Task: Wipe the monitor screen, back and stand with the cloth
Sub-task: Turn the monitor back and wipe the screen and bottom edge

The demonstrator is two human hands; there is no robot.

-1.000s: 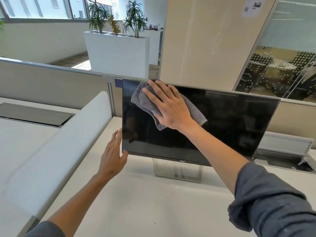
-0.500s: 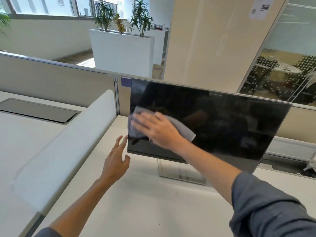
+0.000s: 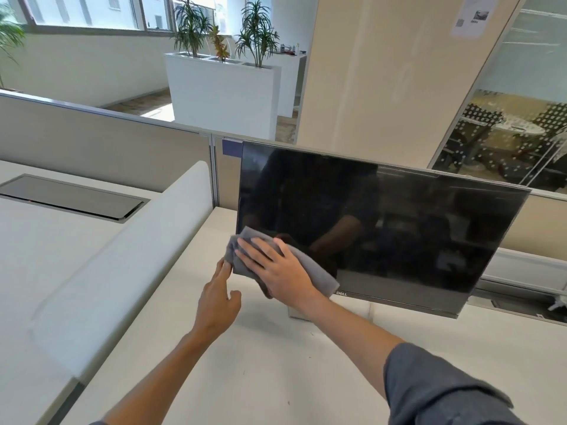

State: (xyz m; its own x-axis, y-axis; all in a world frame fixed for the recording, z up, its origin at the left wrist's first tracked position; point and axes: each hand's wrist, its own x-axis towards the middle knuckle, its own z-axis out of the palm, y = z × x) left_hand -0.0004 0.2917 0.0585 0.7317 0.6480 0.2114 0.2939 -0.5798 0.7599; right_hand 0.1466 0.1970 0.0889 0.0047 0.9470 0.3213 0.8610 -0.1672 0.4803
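A black monitor (image 3: 399, 222) stands on the white desk (image 3: 251, 372), its screen dark and tilted. My right hand (image 3: 276, 271) lies flat with straight fingers on a grey cloth (image 3: 319, 276) and presses it against the screen's lower left corner. My left hand (image 3: 216, 299) is beside that corner with its fingers straight, the fingertips at the cloth's left edge. Only a small part of the stand (image 3: 296, 312) shows under the monitor's bottom bezel; the back is hidden.
A white rounded divider (image 3: 122, 265) runs along the desk's left side, with a beige partition (image 3: 92, 148) behind. A grey cable tray (image 3: 521, 271) sits behind the monitor at the right. White planters (image 3: 221, 93) stand beyond the partition.
My right hand has slid the cloth down the screen's left side from the top corner to the bottom corner. My left hand has stayed by the monitor's lower left edge.
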